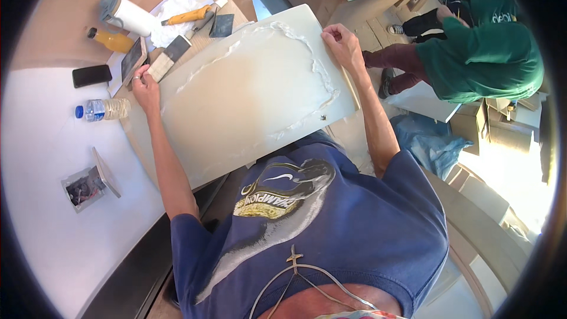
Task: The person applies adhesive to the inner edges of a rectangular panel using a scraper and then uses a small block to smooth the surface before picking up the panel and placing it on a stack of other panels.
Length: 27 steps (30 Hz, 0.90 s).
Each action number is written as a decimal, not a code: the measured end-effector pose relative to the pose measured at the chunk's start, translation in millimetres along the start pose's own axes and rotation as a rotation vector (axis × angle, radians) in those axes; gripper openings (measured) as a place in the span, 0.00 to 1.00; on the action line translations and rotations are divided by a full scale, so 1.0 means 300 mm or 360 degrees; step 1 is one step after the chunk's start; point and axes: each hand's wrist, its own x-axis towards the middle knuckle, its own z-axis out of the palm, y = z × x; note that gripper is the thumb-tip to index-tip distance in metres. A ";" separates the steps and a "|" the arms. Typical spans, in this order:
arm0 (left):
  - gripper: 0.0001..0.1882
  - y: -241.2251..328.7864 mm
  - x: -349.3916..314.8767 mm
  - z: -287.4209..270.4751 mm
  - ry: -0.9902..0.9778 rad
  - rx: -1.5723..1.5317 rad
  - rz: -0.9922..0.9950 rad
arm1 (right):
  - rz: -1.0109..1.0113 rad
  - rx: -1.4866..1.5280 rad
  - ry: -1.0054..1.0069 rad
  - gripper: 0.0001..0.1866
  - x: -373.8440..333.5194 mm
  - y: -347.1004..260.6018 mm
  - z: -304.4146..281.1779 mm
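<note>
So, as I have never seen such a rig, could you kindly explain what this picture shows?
There is no machine: someone works bare-handed, seen through a wide head-worn camera looking down, which bends straight edges. In front lies a pale panel with white smears. The right hand is at its right edge; the left hand is at its left, beside a pale block. I cannot tell whether either grips anything. Beyond are a yellow-handled tool and a white tumbler.

From where I stood: one fisheye view, head-worn, looked steeply down, close over the wearer's shirt (348,224), toward the pale board (248,100) beyond.
</note>
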 end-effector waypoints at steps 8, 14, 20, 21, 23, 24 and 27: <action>0.11 0.085 0.015 -0.005 -0.0044 0.0086 0.0119 | -0.0348 -0.0234 0.0353 0.08 -0.014 -0.146 0.110; 0.14 -0.003 0.014 0.004 -0.0059 -0.0031 0.0194 | -0.0676 0.0114 0.0282 0.13 -0.153 -0.354 0.245; 0.16 0.040 0.001 -0.036 0.0040 -0.0088 0.0078 | -0.0545 0.0340 -0.0048 0.11 -0.326 -0.470 0.216; 0.17 0.061 0.013 -0.061 0.0115 -0.0141 -0.0020 | -0.0467 0.0376 -0.0091 0.11 -0.343 -0.489 0.194; 0.18 0.182 0.009 -0.082 0.0045 -0.0378 -0.0105 | -0.0402 0.0453 -0.0071 0.11 -0.354 -0.477 0.175; 0.19 0.261 -0.010 -0.106 0.0013 -0.0605 -0.0213 | -0.0365 0.0535 -0.0084 0.12 -0.357 -0.481 0.169; 0.19 0.472 -0.118 -0.089 -0.0280 -0.0826 -0.0382 | -0.0235 0.0860 -0.0216 0.17 -0.334 -0.496 0.142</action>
